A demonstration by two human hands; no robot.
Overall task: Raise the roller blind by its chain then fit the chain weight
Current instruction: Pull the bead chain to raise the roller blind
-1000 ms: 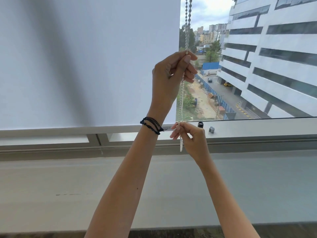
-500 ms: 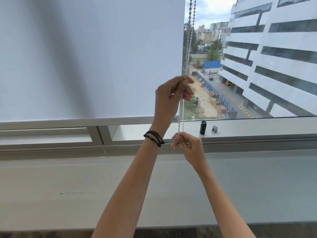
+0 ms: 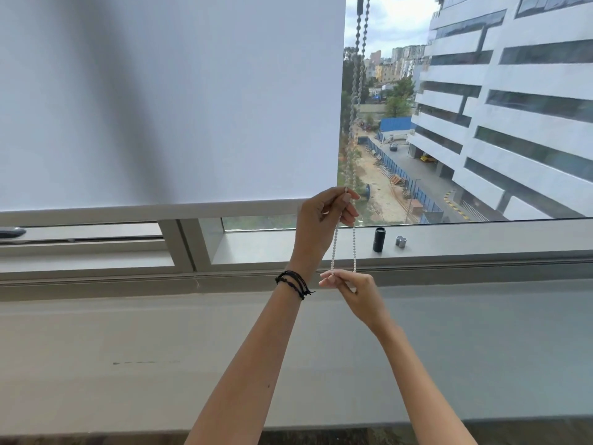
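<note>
Roller blind [image 3: 173, 101]: one, white, hanging flat against the window, its bottom bar [image 3: 147, 211] horizontal just above the lower window frame; a strip of glass shows beneath it.

Bead chain [image 3: 354, 101]: one loop, seen as two strands, long axis near vertical, running from the top edge of the view down past the blind's right edge to the hands. A dark connector sits on the left strand near the top. Between the two hands the strands hang apart, roughly parallel, white-beaded.

Left hand [image 3: 321, 220]: raised, at the level of the bottom bar, thumb and fingers [image 3: 348, 200] pressed together around the chain, pinching it. Black cord bracelets [image 3: 293, 282], several strands, on the wrist.

Right hand [image 3: 353, 289]: lower, just in front of the window frame, fingertips pinched on the bottom of the loop, both strands rising from it.

Black cylinder [image 3: 379, 239]: one, upright on the frame ledge [image 3: 481, 239], right of the hands, untouched.

Small grey metal piece [image 3: 401, 241]: one, on the same ledge, just right of the cylinder, apart from it.

Sill [image 3: 128, 348]: grey, broad, below the frame, carrying nothing.

Dark object [image 3: 11, 232]: one, at the far left edge on the frame; kind cannot be told.
</note>
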